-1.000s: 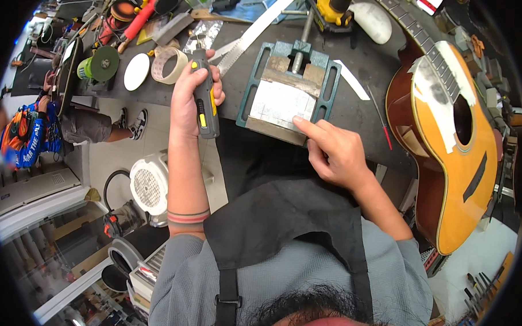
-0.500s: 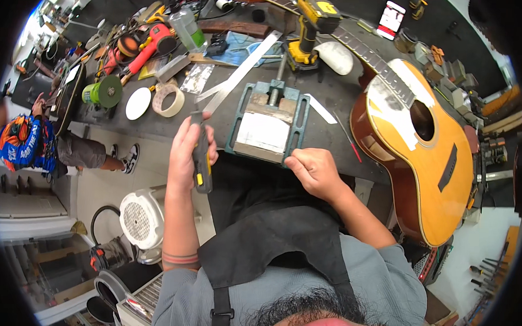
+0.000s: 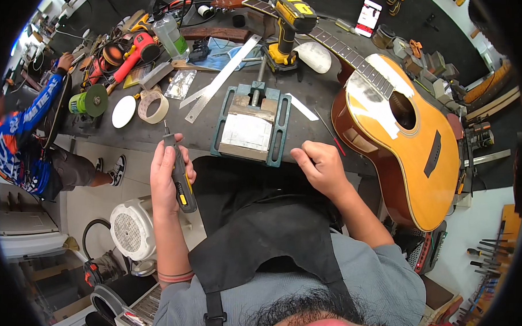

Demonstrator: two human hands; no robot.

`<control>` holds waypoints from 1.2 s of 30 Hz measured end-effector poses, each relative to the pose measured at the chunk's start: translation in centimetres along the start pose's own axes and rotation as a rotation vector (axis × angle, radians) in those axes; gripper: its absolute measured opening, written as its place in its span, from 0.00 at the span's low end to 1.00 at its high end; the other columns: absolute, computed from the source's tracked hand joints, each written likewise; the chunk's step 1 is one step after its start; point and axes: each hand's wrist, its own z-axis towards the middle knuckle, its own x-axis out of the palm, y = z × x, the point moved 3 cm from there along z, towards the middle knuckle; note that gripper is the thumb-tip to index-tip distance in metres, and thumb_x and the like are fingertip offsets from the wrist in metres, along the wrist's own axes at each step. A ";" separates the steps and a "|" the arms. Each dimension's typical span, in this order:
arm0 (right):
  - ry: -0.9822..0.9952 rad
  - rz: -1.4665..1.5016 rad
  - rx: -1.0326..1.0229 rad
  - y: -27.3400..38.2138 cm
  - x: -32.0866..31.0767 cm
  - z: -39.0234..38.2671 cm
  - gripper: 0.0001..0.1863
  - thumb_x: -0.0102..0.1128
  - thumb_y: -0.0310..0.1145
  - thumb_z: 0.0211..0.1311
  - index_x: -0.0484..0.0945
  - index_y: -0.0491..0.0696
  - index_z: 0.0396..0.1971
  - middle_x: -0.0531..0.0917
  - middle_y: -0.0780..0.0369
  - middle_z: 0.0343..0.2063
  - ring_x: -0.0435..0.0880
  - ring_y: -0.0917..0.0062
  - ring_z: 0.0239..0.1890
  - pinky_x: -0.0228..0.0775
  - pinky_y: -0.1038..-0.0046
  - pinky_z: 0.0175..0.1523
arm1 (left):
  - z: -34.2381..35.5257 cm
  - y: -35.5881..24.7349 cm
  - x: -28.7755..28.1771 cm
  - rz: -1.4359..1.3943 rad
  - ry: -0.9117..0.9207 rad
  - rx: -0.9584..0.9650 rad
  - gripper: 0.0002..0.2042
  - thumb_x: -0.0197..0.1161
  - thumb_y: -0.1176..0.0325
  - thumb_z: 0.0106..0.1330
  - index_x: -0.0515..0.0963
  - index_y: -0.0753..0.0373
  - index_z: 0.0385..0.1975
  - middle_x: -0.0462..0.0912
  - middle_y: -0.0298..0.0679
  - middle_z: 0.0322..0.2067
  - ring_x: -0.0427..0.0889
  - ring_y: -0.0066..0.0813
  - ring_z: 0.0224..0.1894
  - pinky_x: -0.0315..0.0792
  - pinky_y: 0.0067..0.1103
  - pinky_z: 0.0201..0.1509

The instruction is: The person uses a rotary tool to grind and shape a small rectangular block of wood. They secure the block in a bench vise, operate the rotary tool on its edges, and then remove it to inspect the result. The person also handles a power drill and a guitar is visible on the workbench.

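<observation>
Fingers [image 3: 168, 159] of the left hand [image 3: 165, 184] are clamped around a grey-and-yellow rotary tool [image 3: 182, 186], those of the right hand [image 3: 323, 168] are curled together near the green vise [image 3: 282, 129], which bears a white-topped piece [image 3: 246, 132] at the table's [image 3: 204, 133] near edge, left of an acoustic guitar [image 3: 426, 120].

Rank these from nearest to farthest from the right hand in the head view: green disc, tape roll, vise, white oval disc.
From the right hand:
1. Vise, just left, at the bench's near edge
2. Tape roll, left beyond the vise
3. White oval disc, left of the roll
4. Green disc, farthest left
</observation>
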 end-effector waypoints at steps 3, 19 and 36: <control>-0.056 0.041 0.044 0.3 0.4 0.2 0.21 0.69 0.35 0.81 0.75 0.41 0.26 0.79 0.56 0.21 0.81 0.63 0.24 0.70 0.64 0.32 | 0.1 -0.1 -0.1 -0.007 0.013 -0.004 0.25 0.56 0.52 0.89 0.71 0.66 0.72 0.77 0.37 0.38 0.77 0.22 0.27 0.72 0.22 0.28; -0.137 0.196 -0.017 -0.4 1.3 0.7 0.22 0.70 0.29 0.77 0.67 0.42 0.25 0.69 0.55 0.23 0.71 0.61 0.24 0.66 0.61 0.32 | 11.6 2.0 -1.9 -0.292 0.226 -0.105 0.26 0.51 0.49 0.91 0.72 0.65 0.72 0.80 0.38 0.39 0.77 0.24 0.27 0.71 0.25 0.29; -0.117 0.274 0.169 -0.7 1.4 2.6 0.15 0.65 0.35 0.83 0.78 0.41 0.34 0.82 0.51 0.28 0.83 0.54 0.31 0.74 0.58 0.39 | 11.1 2.0 -0.7 -0.140 0.067 -0.030 0.27 0.51 0.47 0.92 0.72 0.66 0.72 0.79 0.36 0.38 0.75 0.19 0.27 0.70 0.20 0.29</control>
